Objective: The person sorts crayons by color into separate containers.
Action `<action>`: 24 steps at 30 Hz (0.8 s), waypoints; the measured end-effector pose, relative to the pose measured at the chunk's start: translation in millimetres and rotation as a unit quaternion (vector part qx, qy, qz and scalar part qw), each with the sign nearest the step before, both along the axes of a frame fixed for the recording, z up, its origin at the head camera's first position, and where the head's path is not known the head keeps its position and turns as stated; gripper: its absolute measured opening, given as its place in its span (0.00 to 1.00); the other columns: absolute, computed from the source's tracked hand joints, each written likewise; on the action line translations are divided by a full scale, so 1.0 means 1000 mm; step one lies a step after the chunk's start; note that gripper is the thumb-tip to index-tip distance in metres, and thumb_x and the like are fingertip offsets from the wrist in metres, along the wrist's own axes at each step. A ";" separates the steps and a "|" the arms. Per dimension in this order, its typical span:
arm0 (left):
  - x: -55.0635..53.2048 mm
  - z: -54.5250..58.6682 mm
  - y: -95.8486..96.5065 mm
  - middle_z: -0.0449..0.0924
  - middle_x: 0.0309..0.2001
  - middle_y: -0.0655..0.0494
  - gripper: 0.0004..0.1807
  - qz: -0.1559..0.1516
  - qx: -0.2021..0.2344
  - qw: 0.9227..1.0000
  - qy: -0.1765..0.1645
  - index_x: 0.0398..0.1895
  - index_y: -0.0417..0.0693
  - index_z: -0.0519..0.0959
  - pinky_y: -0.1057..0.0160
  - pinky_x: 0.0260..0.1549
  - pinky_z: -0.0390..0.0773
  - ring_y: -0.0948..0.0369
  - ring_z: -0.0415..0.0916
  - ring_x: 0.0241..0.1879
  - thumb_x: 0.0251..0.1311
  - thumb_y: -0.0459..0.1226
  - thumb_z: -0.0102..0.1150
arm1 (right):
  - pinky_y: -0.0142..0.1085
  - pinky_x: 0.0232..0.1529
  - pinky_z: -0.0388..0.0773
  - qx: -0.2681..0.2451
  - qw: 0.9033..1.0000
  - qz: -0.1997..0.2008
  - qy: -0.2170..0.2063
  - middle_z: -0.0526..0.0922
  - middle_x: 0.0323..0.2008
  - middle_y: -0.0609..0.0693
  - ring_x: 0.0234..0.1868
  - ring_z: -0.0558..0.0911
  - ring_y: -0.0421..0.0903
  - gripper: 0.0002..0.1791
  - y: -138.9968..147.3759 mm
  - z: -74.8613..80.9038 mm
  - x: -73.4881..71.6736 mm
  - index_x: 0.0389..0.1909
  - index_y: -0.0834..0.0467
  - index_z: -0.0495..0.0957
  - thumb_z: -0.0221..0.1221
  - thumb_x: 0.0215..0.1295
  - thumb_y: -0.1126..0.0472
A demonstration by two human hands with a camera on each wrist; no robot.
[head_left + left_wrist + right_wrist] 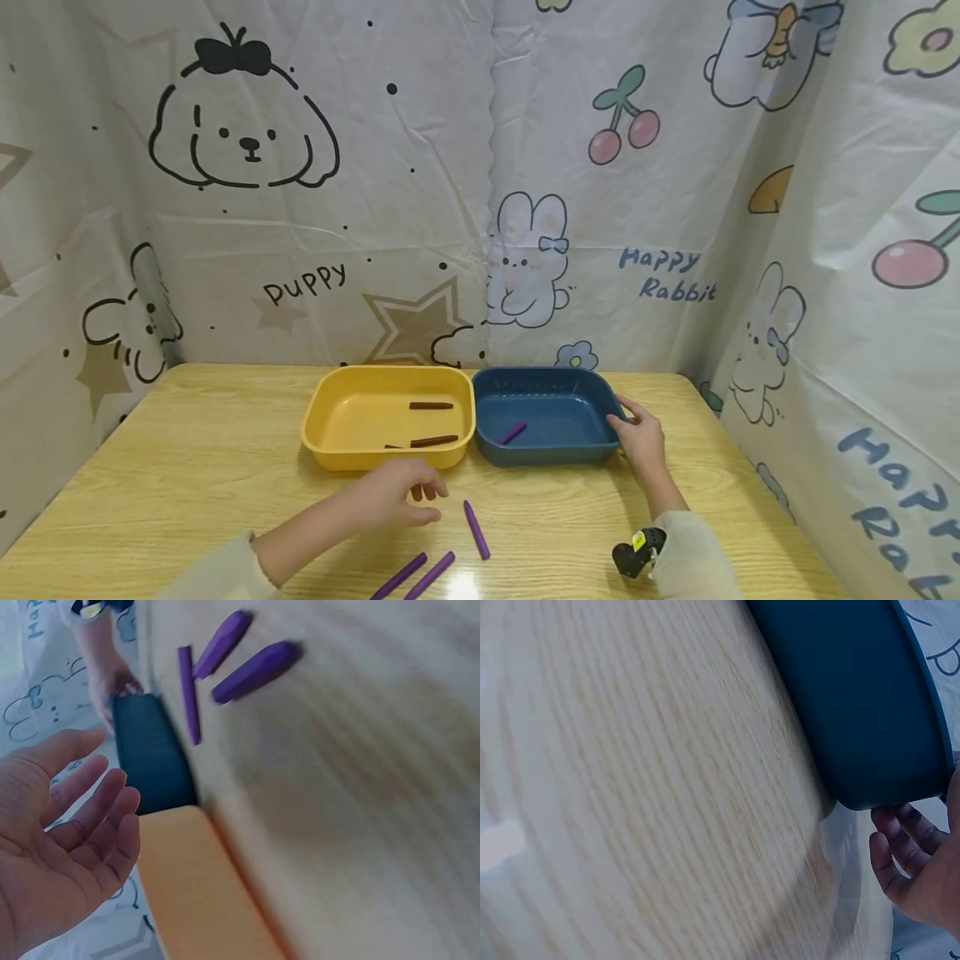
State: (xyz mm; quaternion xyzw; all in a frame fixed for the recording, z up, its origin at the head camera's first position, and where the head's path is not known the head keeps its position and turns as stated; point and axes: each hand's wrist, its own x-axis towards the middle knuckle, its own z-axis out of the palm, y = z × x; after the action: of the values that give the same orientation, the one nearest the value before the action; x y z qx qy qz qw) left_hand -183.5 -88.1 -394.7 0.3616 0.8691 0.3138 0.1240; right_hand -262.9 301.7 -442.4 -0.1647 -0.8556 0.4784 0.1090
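My left hand [397, 492] hovers over the table in front of the yellow bin [352, 458], fingers loosely bent and holding nothing. Its open palm [52, 855] shows in the left wrist view. To its right lies a purple crayon [476, 530], with two more purple crayons [400, 576] nearer the front edge. At the right end of the blue bin [551, 455], my right hand [643, 442] grips the rim, thumb at the top and fingers [904, 847] against the outer wall. One purple crayon [513, 432] is inside the blue bin. Brown crayons [433, 441] lie in the yellow bin.
Both bins stand side by side at the back of the wooden table [187, 467]. A printed curtain [420, 208] hangs behind and at both sides. On the right wrist sits a small black device [637, 552].
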 end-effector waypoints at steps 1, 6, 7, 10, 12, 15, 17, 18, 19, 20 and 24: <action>0.002 -0.002 -0.001 0.81 0.37 0.55 0.10 -0.005 -0.002 1.000 -0.005 0.39 0.46 0.81 0.67 0.35 0.77 0.63 0.75 0.35 0.55 0.40 0.64 | 0.27 0.31 0.72 0.000 1.000 0.000 0.000 0.78 0.46 0.64 0.36 0.78 0.45 0.25 0.000 0.000 0.000 0.63 0.55 0.70 0.57 0.63 0.59; 0.010 -0.015 -0.008 0.80 0.35 0.58 0.11 -0.006 -0.005 0.999 -0.045 0.38 0.47 0.81 0.70 0.33 0.75 0.68 0.73 0.33 0.54 0.42 0.65 | 0.28 0.29 0.72 -0.001 1.000 -0.001 0.000 0.78 0.44 0.63 0.31 0.76 0.41 0.25 0.000 -0.001 0.000 0.63 0.55 0.70 0.57 0.63 0.59; 0.012 -0.018 -0.010 0.80 0.35 0.59 0.12 -0.007 -0.004 0.999 -0.048 0.38 0.47 0.81 0.71 0.32 0.74 0.69 0.73 0.32 0.53 0.42 0.66 | 0.28 0.29 0.72 -0.002 1.000 -0.002 -0.001 0.78 0.43 0.62 0.31 0.76 0.41 0.25 0.000 -0.001 -0.001 0.62 0.54 0.70 0.57 0.63 0.59; 0.016 -0.024 -0.015 0.77 0.32 0.62 0.14 -0.009 -0.004 0.997 -0.070 0.38 0.48 0.81 0.72 0.31 0.73 0.71 0.71 0.30 0.49 0.43 0.69 | 0.29 0.28 0.72 -0.003 1.000 -0.001 0.000 0.78 0.42 0.61 0.29 0.75 0.40 0.25 0.000 -0.002 -0.002 0.62 0.54 0.70 0.57 0.62 0.59; 0.018 -0.027 -0.017 0.76 0.31 0.64 0.16 -0.013 -0.007 0.997 -0.080 0.38 0.48 0.80 0.72 0.30 0.73 0.72 0.70 0.29 0.47 0.43 0.70 | 0.29 0.27 0.72 -0.005 1.000 -0.001 0.000 0.78 0.41 0.60 0.28 0.75 0.40 0.25 0.001 -0.003 -0.003 0.62 0.54 0.71 0.58 0.62 0.59; 0.020 -0.030 -0.021 0.75 0.30 0.66 0.19 -0.020 -0.015 0.996 -0.089 0.39 0.49 0.80 0.72 0.30 0.73 0.72 0.69 0.29 0.45 0.44 0.72 | 0.29 0.26 0.72 -0.007 1.000 -0.002 0.000 0.78 0.40 0.60 0.26 0.75 0.40 0.26 0.002 -0.004 -0.004 0.62 0.54 0.70 0.58 0.62 0.59; 0.021 -0.031 -0.022 0.75 0.31 0.67 0.20 -0.026 -0.022 0.996 -0.088 0.41 0.50 0.79 0.73 0.30 0.72 0.73 0.69 0.29 0.44 0.45 0.72 | 0.29 0.26 0.72 -0.008 1.000 -0.003 0.000 0.78 0.40 0.59 0.26 0.74 0.40 0.25 0.003 -0.004 -0.004 0.62 0.53 0.71 0.58 0.62 0.59; 0.022 -0.032 -0.023 0.75 0.30 0.68 0.21 -0.028 -0.027 0.996 -0.086 0.41 0.50 0.79 0.73 0.30 0.72 0.73 0.69 0.29 0.43 0.46 0.72 | 0.30 0.26 0.72 -0.007 1.000 -0.002 0.001 0.78 0.39 0.59 0.25 0.74 0.40 0.25 0.003 -0.004 -0.004 0.62 0.54 0.71 0.57 0.62 0.59; 0.022 -0.032 -0.024 0.75 0.30 0.68 0.21 -0.030 -0.032 0.995 -0.085 0.42 0.50 0.79 0.73 0.30 0.72 0.73 0.69 0.29 0.43 0.46 0.72 | 0.30 0.26 0.72 -0.006 1.000 -0.002 0.002 0.78 0.39 0.59 0.25 0.74 0.40 0.26 0.003 -0.004 -0.004 0.62 0.54 0.70 0.57 0.62 0.59; 0.023 -0.032 -0.024 0.75 0.30 0.69 0.22 -0.031 -0.036 0.995 -0.084 0.42 0.51 0.79 0.73 0.30 0.72 0.73 0.68 0.28 0.43 0.46 0.73 | 0.30 0.25 0.72 -0.006 1.000 -0.001 0.002 0.78 0.39 0.59 0.25 0.74 0.40 0.26 0.003 -0.003 -0.003 0.62 0.54 0.70 0.58 0.62 0.59; 0.025 -0.034 -0.025 0.73 0.29 0.69 0.20 -0.029 -0.044 0.994 -0.092 0.41 0.51 0.79 0.73 0.28 0.70 0.73 0.67 0.27 0.43 0.45 0.73 | 0.30 0.25 0.72 -0.007 1.000 0.000 0.002 0.77 0.37 0.58 0.24 0.74 0.39 0.26 0.003 -0.004 -0.003 0.62 0.54 0.71 0.58 0.62 0.59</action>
State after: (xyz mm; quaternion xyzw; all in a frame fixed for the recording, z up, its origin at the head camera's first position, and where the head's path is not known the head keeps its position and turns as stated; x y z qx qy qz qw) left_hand -158.9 -112.6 -428.5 0.3506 0.8561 0.3034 0.2283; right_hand -266.2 304.9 -446.8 -0.1643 -0.8522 0.4847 0.1090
